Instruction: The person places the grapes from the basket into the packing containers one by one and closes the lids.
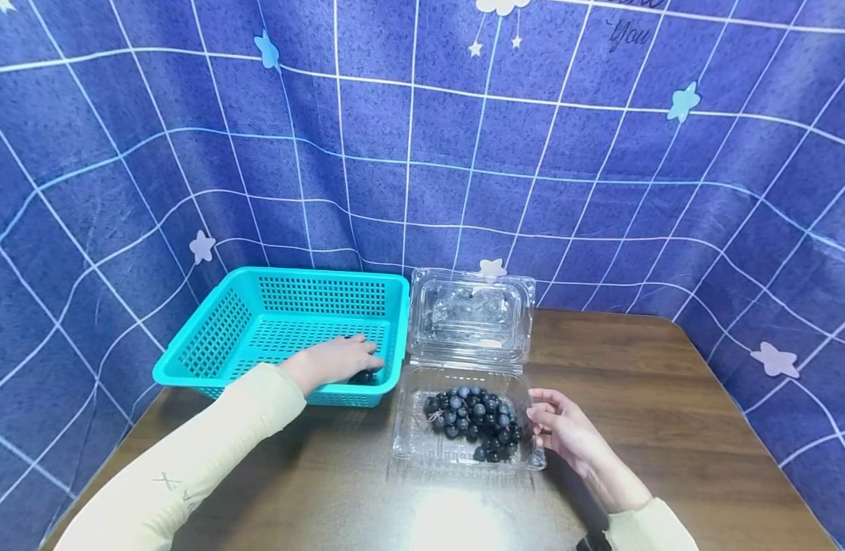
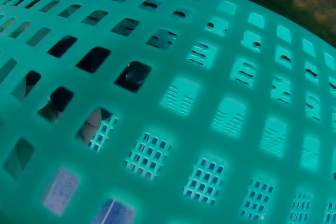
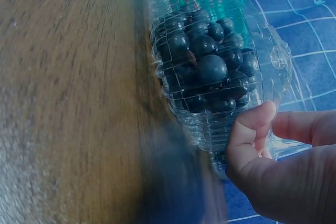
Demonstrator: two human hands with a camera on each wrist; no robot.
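Note:
My left hand (image 1: pixel 336 360) reaches into the front right corner of the turquoise basket (image 1: pixel 281 390). Its fingers bend down over a bunch of dark grapes (image 1: pixel 364 376), mostly hidden beneath the palm. Through the basket's holes, the left wrist view shows dark grapes (image 2: pixel 134 75) and part of a finger. With thumb and fingers, my right hand (image 1: pixel 570 436) pinches the right rim of a clear plastic clamshell container (image 1: pixel 412 436). In the container lies another bunch of dark grapes (image 1: pixel 474 413), heaped toward its right side; the right wrist view shows these grapes (image 3: pixel 211 69) through the wall.
The container's hinged lid (image 1: pixel 471 317) is raised and tilted back behind it, close to the basket's right side. Everything stands on a brown wooden table (image 1: pixel 622 367). A blue curtain (image 1: pixel 436 153) with a white grid surrounds the table's back and sides.

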